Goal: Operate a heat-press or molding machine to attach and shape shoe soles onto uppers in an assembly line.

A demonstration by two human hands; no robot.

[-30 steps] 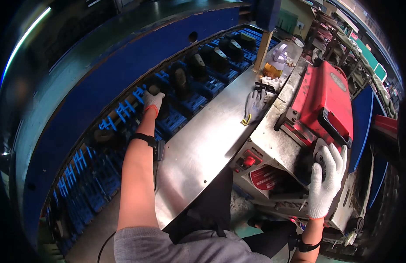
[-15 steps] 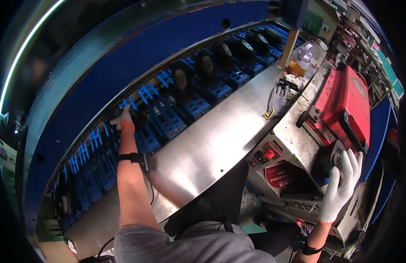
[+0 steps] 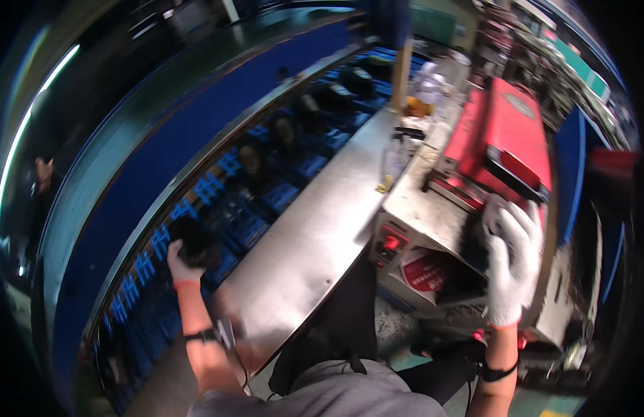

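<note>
My bare left hand [image 3: 177, 263], an orange band at the wrist and a watch on the forearm, grips a rounded black piece [image 3: 194, 238] over the blue conveyor [image 3: 247, 222]. More black pieces [image 3: 251, 161] stand on blue fixtures farther along the belt. My right hand [image 3: 513, 258], in a white glove, is wrapped over a dark piece [image 3: 473, 242] at the front of the red-topped machine [image 3: 504, 139]. The image is blurred, so finger detail is unclear.
A steel worktable [image 3: 315, 236] runs between the conveyor and the machine. The machine's front panel carries a red button [image 3: 390, 243]. Bottles and small clutter [image 3: 422, 90] stand at the table's far end. A blue guard wall [image 3: 162, 160] curves behind the belt.
My left hand has slid leftward and nearer to me along the conveyor, now holding a black piece. My right hand has stayed at the machine's front.
</note>
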